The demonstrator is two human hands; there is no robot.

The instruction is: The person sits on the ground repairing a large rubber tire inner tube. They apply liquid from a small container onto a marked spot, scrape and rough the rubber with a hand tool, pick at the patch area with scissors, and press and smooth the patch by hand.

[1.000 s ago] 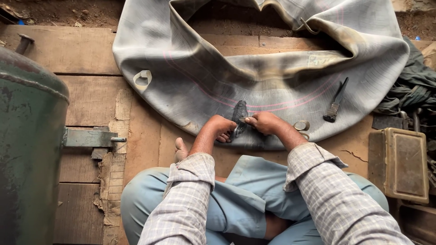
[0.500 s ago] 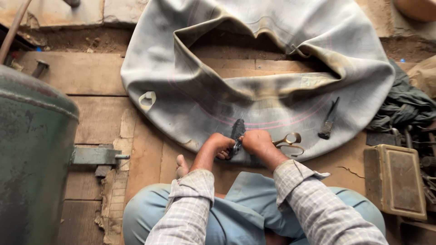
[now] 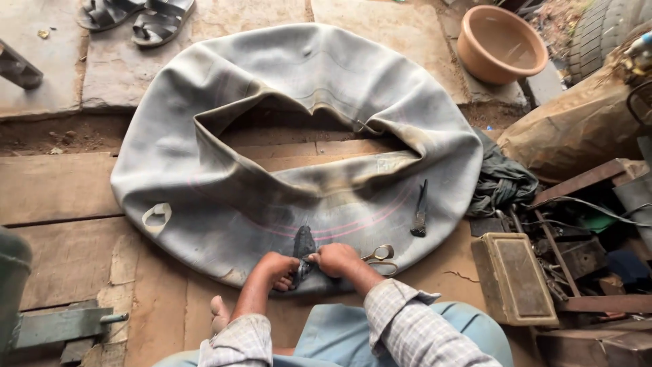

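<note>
A large grey deflated inner tube (image 3: 224,136) lies flat on wooden planks in front of me. Both hands rest on its near edge. My left hand (image 3: 275,268) and my right hand (image 3: 337,259) pinch a small dark rubber patch (image 3: 303,246) between them, pressed against the tube. Scissors (image 3: 382,257) with yellowish handles lie just right of my right hand. A dark flat tool (image 3: 420,211) lies on the tube further right.
A terracotta bowl (image 3: 501,43) stands at the far right, sandals (image 3: 136,17) at the far left. A worn metal box (image 3: 510,277) and scrap metal crowd the right side. A green machine (image 3: 13,272) with a bracket sits at the left. A dark cloth (image 3: 501,182) lies beside the tube.
The view has tilted up and pulled back, revealing the whole tube, the bowl and the sandals. My hands stay on the patch at the tube's near edge.
</note>
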